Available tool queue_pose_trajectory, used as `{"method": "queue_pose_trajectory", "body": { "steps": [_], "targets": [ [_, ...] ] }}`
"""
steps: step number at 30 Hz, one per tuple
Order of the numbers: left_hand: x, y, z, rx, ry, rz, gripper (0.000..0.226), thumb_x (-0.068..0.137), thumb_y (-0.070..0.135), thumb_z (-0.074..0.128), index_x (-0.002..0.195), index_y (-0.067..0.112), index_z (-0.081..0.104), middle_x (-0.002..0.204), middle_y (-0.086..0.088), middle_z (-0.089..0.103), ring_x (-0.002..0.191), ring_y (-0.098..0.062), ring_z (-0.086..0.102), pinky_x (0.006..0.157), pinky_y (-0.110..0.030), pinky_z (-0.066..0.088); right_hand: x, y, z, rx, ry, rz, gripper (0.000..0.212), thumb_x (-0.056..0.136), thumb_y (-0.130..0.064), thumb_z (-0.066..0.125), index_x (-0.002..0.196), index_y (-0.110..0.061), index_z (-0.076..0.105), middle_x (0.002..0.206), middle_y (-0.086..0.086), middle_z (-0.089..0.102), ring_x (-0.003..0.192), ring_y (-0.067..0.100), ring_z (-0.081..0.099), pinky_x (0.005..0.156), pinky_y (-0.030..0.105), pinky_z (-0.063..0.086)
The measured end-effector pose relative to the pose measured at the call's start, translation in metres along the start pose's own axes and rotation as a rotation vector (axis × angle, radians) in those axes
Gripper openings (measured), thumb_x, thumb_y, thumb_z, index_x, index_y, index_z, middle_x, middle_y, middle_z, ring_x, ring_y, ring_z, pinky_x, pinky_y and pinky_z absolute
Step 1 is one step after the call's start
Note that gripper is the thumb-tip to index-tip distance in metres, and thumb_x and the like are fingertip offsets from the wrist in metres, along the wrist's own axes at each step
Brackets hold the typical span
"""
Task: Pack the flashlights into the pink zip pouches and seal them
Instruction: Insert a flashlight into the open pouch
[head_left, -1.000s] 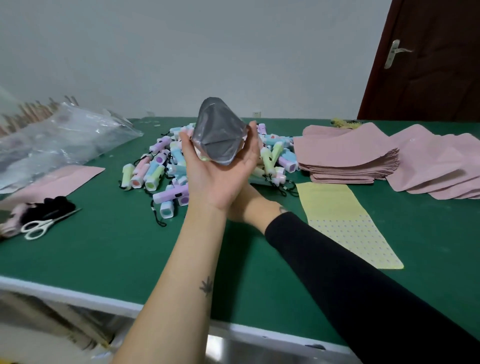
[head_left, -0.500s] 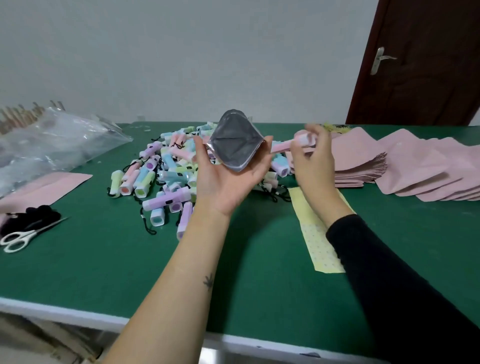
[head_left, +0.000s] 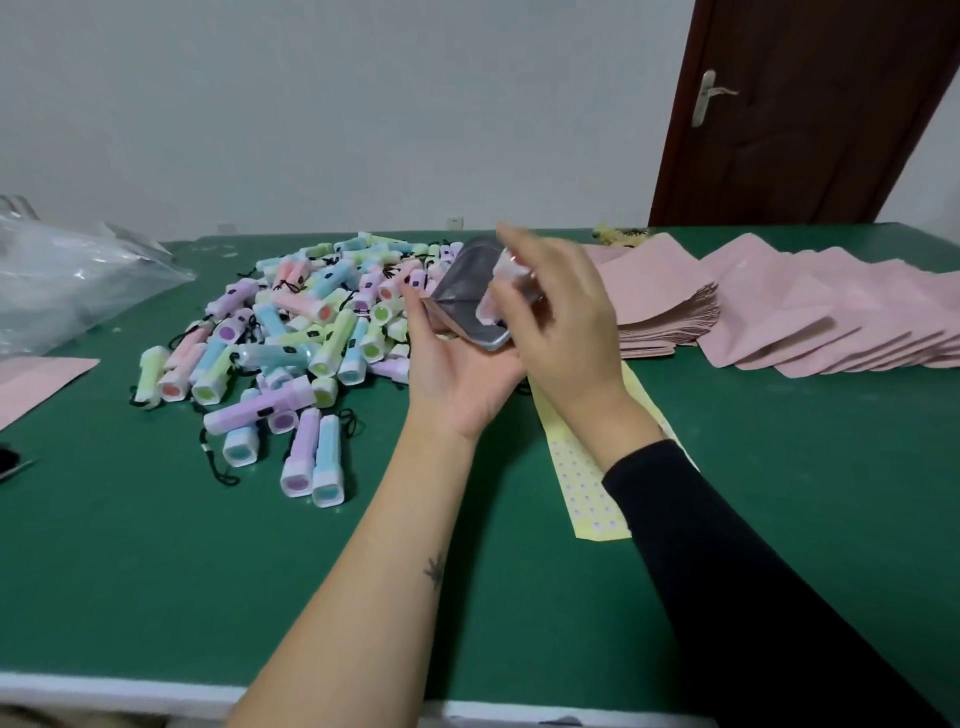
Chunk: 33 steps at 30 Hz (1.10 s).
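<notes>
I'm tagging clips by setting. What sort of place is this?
Most likely a small hand-packing workroom, perhaps in a home rather than a factory: a green worktable bears a heap of pastel flashlights and stacks of flat pink pouches, and an ordinary wooden door stands in the plain wall behind.

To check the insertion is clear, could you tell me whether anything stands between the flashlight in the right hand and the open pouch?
Nothing visible does. The left hand holds the pouch open, and the right hand has the pink flashlight at its mouth.
</notes>
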<state>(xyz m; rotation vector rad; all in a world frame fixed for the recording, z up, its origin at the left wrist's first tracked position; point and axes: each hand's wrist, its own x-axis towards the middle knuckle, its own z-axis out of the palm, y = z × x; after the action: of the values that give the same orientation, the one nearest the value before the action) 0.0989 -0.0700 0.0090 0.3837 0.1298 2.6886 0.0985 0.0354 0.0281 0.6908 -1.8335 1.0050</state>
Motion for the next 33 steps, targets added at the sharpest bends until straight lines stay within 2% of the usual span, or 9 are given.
{"method": "queue_pose_trajectory", "body": {
  "steps": [3,9,12,16,21,24,29,31,33],
  "targets": [
    [-0.005,0.002,-0.004,-0.112,-0.075,-0.021,0.080,0.089,0.062,0.057,0.119,-0.012,0.056,0.109,-0.034,0.063,0.098,-0.047,0.066,0.075,-0.051,0.058,-0.009,0.003,0.008,-0.125,-0.009,-0.109,0.030,0.086,-0.012,0.071,0.116,-0.012,0.071,0.101,0.008,0.068,0.090,0.032,0.061,0.080,0.044,0.049],
    [-0.002,-0.001,-0.009,0.057,0.116,0.108,0.074,0.088,0.063,0.054,0.113,-0.006,0.063,0.107,-0.023,0.068,0.096,-0.037,0.070,0.076,-0.045,0.059,-0.018,0.008,0.015,-0.239,0.022,-0.042,0.019,0.078,-0.023,0.077,0.095,-0.015,0.073,0.093,-0.005,0.072,0.103,0.018,0.047,0.086,0.033,0.032],
    [-0.002,-0.003,-0.009,0.097,0.159,0.117,0.073,0.089,0.065,0.051,0.117,-0.001,0.061,0.112,-0.018,0.067,0.101,-0.031,0.068,0.088,-0.036,0.057,-0.018,0.011,0.014,-0.318,-0.022,-0.084,0.013,0.087,-0.025,0.068,0.080,-0.018,0.076,0.116,-0.004,0.070,0.119,0.027,0.050,0.094,0.041,0.032],
    [-0.002,-0.008,-0.003,0.097,0.137,0.076,0.075,0.087,0.062,0.056,0.121,-0.005,0.060,0.120,-0.023,0.064,0.107,-0.037,0.065,0.089,-0.045,0.056,-0.016,0.016,0.007,-0.245,0.033,-0.066,0.030,0.096,-0.023,0.048,0.109,-0.015,0.074,0.126,-0.001,0.065,0.123,0.030,0.047,0.103,0.044,0.034],
    [-0.001,-0.011,0.003,0.026,0.144,0.033,0.094,0.080,0.070,0.059,0.143,0.003,0.043,0.142,-0.027,0.047,0.130,-0.045,0.045,0.104,-0.058,0.040,-0.015,0.031,-0.002,0.045,0.160,0.340,0.041,0.091,0.005,0.036,0.125,-0.004,0.058,0.125,0.008,0.055,0.117,0.020,0.049,0.104,0.034,0.040],
    [0.001,-0.010,0.004,-0.029,0.099,0.028,0.095,0.078,0.067,0.063,0.145,0.003,0.040,0.139,-0.030,0.048,0.128,-0.051,0.044,0.103,-0.063,0.040,-0.020,0.043,-0.004,0.077,0.053,0.529,0.048,0.091,0.010,0.036,0.130,-0.011,0.053,0.128,0.005,0.048,0.104,0.007,0.047,0.097,0.019,0.041],
    [0.001,-0.010,0.005,-0.078,0.009,-0.033,0.093,0.080,0.067,0.063,0.139,-0.001,0.042,0.127,-0.035,0.054,0.116,-0.057,0.051,0.112,-0.059,0.031,-0.028,0.054,0.006,0.035,-0.134,0.586,0.041,0.093,0.001,0.049,0.129,-0.018,0.057,0.126,0.001,0.048,0.094,-0.017,0.046,0.079,-0.003,0.035],
    [0.000,-0.010,0.007,-0.038,0.001,-0.068,0.095,0.079,0.069,0.062,0.141,-0.001,0.040,0.129,-0.036,0.052,0.117,-0.058,0.049,0.112,-0.059,0.031,-0.025,0.055,0.010,0.103,-0.147,0.615,0.029,0.095,-0.009,0.050,0.120,-0.019,0.061,0.123,0.003,0.051,0.090,-0.021,0.048,0.077,0.000,0.039],
    [0.000,-0.011,0.009,0.009,0.001,-0.102,0.099,0.079,0.072,0.059,0.142,-0.001,0.038,0.131,-0.036,0.051,0.120,-0.058,0.047,0.108,-0.062,0.034,-0.020,0.052,0.011,0.232,-0.121,0.667,0.017,0.096,-0.020,0.047,0.104,-0.023,0.062,0.119,0.011,0.056,0.094,-0.001,0.057,0.082,0.016,0.049]
  ]
}}
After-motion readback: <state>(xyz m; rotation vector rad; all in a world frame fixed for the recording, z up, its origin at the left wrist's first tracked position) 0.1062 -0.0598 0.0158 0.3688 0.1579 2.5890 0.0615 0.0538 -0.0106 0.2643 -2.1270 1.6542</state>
